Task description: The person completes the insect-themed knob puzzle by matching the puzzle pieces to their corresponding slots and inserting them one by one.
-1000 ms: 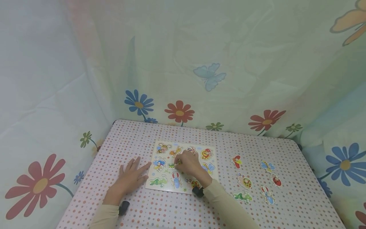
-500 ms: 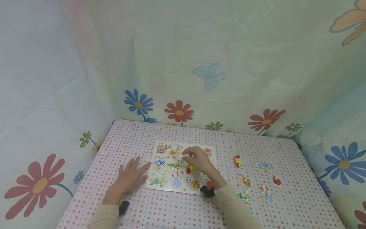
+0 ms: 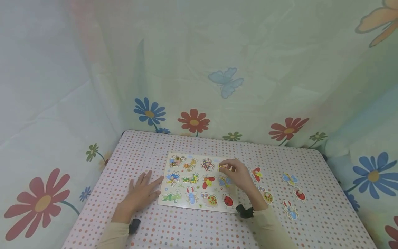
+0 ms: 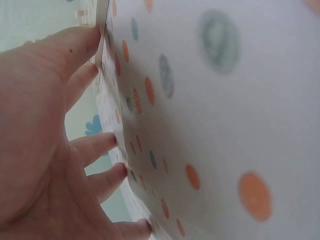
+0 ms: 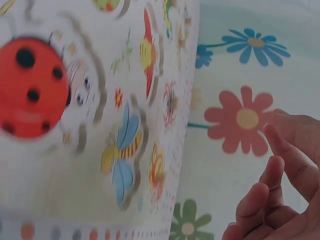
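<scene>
A puzzle board [image 3: 199, 204] with pictures of insects lies on the table. My left hand [image 3: 141, 193] rests spread beside its left edge. In the left wrist view, the fingertips of the left hand [image 4: 45, 125] touch the spotted cloth, and one fingertip is at the board's edge. My right hand [image 3: 240, 176] hovers over the board's upper right corner, its fingers loosely bent. Nothing shows between the fingers of the right hand [image 5: 295, 160] in the right wrist view. A green caterpillar [image 3: 190, 178] lies in the board's middle row. The right hand partly covers the corner picture.
Right of the board lie loose pieces: a red-winged insect [image 3: 257, 174], a blue-winged insect [image 3: 290, 178], a ladybug [image 3: 300, 194], a stag beetle [image 3: 290, 210] and a spotted round piece [image 3: 268, 197] partly behind the right arm. A flowered curtain [image 3: 174, 69] surrounds the table.
My right hand has moved right from the caterpillar to the board's upper right corner, uncovering the middle pictures. The right forearm now hides the loose green insect. The left hand has stayed put.
</scene>
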The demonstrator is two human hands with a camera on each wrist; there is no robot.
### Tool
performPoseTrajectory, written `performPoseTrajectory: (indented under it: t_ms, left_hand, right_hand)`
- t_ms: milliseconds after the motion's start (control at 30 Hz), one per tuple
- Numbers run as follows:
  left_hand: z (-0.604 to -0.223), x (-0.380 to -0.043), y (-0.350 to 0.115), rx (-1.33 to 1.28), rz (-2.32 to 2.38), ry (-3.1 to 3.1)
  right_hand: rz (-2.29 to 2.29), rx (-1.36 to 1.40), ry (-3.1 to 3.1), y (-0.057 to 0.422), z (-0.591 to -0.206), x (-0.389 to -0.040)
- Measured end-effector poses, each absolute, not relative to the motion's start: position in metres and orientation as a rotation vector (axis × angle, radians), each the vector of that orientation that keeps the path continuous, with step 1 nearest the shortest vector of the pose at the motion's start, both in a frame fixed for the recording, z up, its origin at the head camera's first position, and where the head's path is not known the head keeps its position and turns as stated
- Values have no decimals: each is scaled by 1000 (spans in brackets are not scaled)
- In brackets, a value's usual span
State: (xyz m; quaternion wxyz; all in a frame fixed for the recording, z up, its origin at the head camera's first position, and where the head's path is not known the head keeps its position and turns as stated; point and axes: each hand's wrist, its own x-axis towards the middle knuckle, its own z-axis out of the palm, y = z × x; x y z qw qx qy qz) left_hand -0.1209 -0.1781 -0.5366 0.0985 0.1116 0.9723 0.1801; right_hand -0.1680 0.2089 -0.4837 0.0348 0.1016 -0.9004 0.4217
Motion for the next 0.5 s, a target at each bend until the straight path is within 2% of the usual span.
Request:
performPoseTrajectory:
  t_ms: [500]
  left_hand:
    - [-538,-121,-179,346,532,2879]
  right_hand:
    - [1219,60,-2763,280,-488,-162]
